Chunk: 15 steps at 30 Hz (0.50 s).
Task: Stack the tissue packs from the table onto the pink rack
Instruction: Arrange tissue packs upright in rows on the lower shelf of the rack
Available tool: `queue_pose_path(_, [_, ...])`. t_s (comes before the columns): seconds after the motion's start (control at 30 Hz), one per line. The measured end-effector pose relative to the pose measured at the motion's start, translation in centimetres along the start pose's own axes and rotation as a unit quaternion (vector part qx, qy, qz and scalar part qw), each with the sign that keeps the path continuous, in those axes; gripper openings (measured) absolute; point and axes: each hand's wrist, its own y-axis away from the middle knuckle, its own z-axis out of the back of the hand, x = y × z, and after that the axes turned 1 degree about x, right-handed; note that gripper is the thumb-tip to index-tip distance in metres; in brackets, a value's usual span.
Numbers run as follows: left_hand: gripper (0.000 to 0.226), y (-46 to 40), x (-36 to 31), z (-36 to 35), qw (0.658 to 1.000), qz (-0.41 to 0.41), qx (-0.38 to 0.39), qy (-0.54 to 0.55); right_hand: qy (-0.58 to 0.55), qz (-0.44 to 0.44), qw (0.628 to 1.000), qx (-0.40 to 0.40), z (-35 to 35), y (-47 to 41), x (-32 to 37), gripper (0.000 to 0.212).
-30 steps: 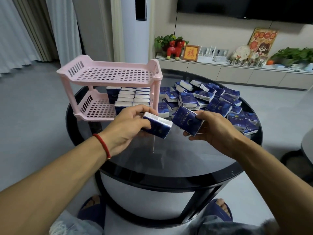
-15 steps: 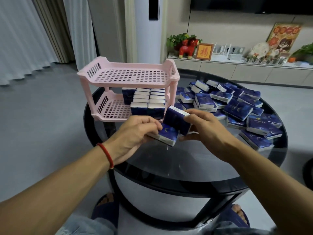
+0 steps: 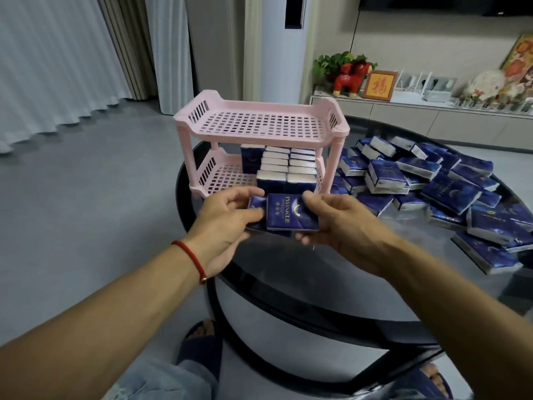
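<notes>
A pink two-tier rack (image 3: 261, 125) stands on the round black glass table (image 3: 360, 272). Its lower shelf holds several blue-and-white tissue packs (image 3: 285, 168) on the right side; the top shelf is bare. My left hand (image 3: 227, 220) and my right hand (image 3: 337, 223) hold two dark blue tissue packs (image 3: 285, 212) side by side just in front of the lower shelf, the right pack overlapping the left. A loose heap of tissue packs (image 3: 432, 186) covers the table's right half.
A low white cabinet (image 3: 432, 111) with a red horse figure, plants and frames runs along the back wall. Curtains hang at the left. The floor around the table is grey. My feet in dark slippers show under the table edge.
Both hands have brought their two packs together and carried them forward toward the rack's lower shelf. The packs now face up, pressed side by side.
</notes>
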Motion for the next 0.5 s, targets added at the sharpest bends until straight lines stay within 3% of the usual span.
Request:
queue_pose_path(0.17, [0.024, 0.7, -0.5, 0.1, 0.985, 0.070, 0.013, 0.155, 0.158, 0.042, 0.984, -0.071, -2.4, -1.6, -1.4, 0.045])
queue_pose_path(0.3, [0.015, 0.4, -0.5, 0.6, 0.986, 0.051, 0.040, 0.155, 0.226, 0.081, 0.967, -0.082, -3.0, -2.3, -1.0, 0.040])
queue_pose_path(0.4, [0.019, -0.2, -0.9, 1.6, 0.994, 0.040, 0.055, 0.080, 0.209, 0.103, 0.970, -0.064, -3.2, -2.6, -1.0, 0.037])
queue_pose_path(0.5, [0.046, -0.5, -2.0, 3.1, 0.977, -0.025, 0.122, -0.171, 0.228, 0.130, 0.964, -0.050, -2.7, -2.8, -0.5, 0.052])
